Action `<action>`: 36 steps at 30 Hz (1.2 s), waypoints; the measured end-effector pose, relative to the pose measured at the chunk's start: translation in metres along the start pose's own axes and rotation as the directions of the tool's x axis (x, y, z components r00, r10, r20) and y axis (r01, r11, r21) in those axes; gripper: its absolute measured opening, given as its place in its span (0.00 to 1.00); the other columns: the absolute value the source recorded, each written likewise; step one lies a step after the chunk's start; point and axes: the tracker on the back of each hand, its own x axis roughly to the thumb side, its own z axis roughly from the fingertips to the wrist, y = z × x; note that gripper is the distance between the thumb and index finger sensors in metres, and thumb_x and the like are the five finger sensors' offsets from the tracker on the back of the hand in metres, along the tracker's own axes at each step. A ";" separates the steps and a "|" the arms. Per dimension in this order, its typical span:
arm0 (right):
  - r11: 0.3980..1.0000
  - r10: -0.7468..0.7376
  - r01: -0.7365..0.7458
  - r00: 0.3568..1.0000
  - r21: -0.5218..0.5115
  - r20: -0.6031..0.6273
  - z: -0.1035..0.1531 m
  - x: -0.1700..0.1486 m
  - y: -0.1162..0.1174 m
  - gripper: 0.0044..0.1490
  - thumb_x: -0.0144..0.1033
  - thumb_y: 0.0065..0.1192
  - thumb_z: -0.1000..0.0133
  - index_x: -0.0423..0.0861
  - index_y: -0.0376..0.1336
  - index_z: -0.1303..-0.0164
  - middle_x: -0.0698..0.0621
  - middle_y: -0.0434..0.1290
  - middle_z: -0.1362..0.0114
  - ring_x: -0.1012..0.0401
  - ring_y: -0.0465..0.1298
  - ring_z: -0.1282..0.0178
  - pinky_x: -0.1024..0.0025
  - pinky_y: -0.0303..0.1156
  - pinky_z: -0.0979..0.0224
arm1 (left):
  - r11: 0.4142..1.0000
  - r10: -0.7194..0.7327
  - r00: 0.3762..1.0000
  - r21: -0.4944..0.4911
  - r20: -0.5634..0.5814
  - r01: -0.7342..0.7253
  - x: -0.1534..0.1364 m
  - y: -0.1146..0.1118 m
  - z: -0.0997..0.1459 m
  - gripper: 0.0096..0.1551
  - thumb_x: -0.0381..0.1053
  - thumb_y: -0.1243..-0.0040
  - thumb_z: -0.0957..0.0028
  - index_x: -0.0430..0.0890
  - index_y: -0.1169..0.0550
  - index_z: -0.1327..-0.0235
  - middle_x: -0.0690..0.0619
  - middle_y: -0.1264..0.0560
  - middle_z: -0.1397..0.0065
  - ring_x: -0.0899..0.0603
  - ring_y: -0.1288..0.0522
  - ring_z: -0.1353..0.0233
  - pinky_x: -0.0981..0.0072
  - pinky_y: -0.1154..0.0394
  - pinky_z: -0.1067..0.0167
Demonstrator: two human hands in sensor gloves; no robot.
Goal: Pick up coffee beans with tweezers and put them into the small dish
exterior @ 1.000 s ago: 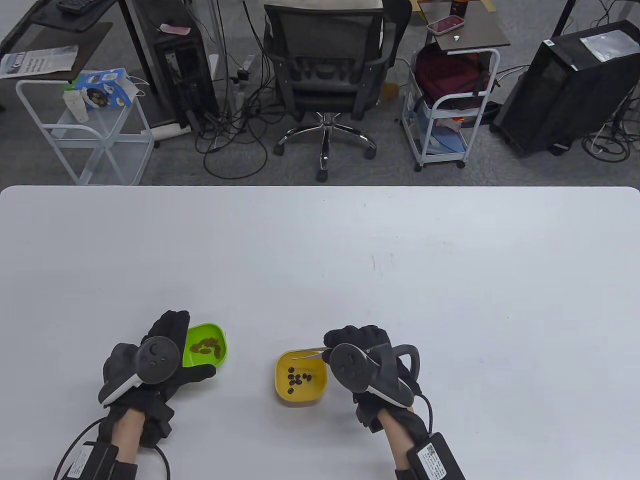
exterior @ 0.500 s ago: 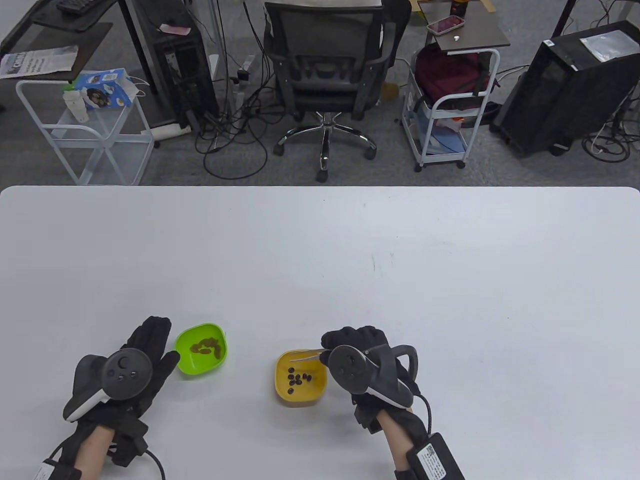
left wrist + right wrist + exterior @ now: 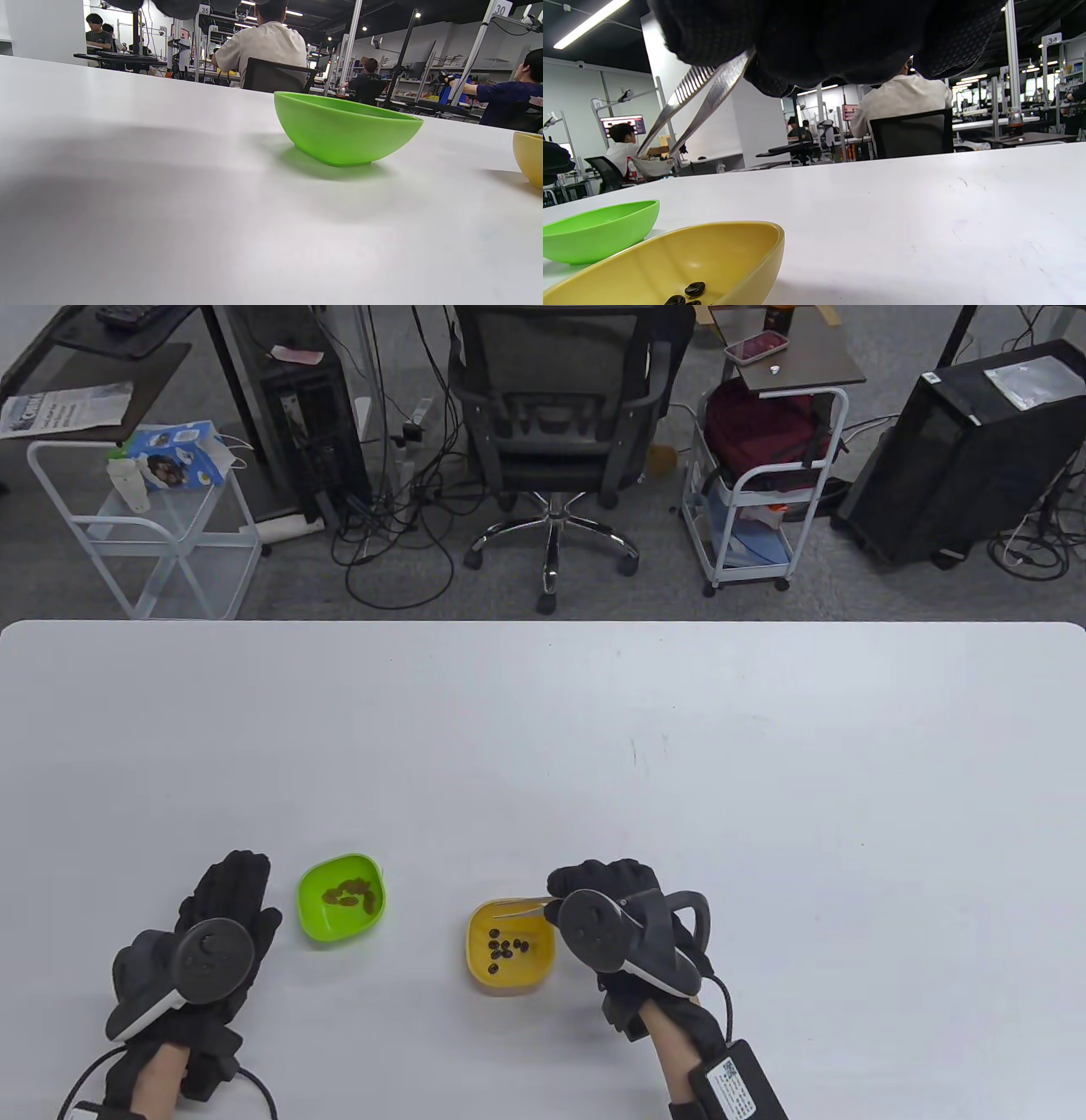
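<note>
Metal tweezers [image 3: 687, 99], glossy plastic dishes [image 3: 509, 946]

The left hand [image 3: 199, 954] has pulled back from the green dish [image 3: 341, 897]: a second ago its fingers lay against the dish's left rim, half a second ago they were just beside it, and now the hand lies on the tabletop [image 3: 543, 746] clear of the dish, nearer the person

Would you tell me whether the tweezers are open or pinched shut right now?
Open: in the right wrist view the tweezers show a gap between their tips, with nothing between them.
</note>
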 end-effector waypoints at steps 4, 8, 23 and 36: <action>1.000 -0.023 0.023 0.999 -0.018 -0.031 0.000 -0.008 -0.005 0.28 0.47 0.57 0.52 0.51 0.69 0.44 0.59 0.77 0.52 0.59 0.79 0.57 0.44 0.70 0.23 | 1.000 -0.001 1.000 -0.004 -0.006 0.001 0.000 0.001 -0.001 0.43 0.51 0.71 0.37 0.30 0.50 0.12 0.27 0.50 0.10 0.19 0.44 0.15 0.25 0.42 0.26; 0.997 -0.072 0.067 0.991 -0.049 -0.112 0.000 -0.027 -0.012 0.28 0.47 0.58 0.52 0.51 0.69 0.43 0.58 0.76 0.51 0.59 0.79 0.57 0.44 0.69 0.23 | 1.000 -0.002 1.000 -0.014 -0.008 0.002 0.001 0.001 -0.001 0.43 0.51 0.71 0.37 0.30 0.49 0.12 0.27 0.50 0.10 0.19 0.44 0.15 0.25 0.42 0.26; 0.980 -0.177 0.199 0.897 0.011 -0.405 0.003 -0.108 0.016 0.28 0.45 0.56 0.49 0.51 0.68 0.40 0.57 0.76 0.48 0.58 0.78 0.54 0.42 0.67 0.22 | 0.999 -0.002 1.000 -0.050 -0.026 0.000 0.000 0.000 -0.003 0.43 0.52 0.70 0.36 0.31 0.48 0.12 0.28 0.50 0.10 0.19 0.44 0.15 0.26 0.41 0.26; 0.969 -0.082 0.176 0.894 0.176 -0.440 -0.002 -0.109 0.047 0.29 0.40 0.53 0.45 0.48 0.63 0.33 0.56 0.73 0.43 0.56 0.76 0.50 0.40 0.65 0.21 | 0.999 -0.005 1.000 -0.049 -0.021 0.004 -0.001 -0.001 -0.003 0.43 0.52 0.70 0.36 0.31 0.48 0.12 0.28 0.50 0.10 0.19 0.44 0.15 0.26 0.41 0.26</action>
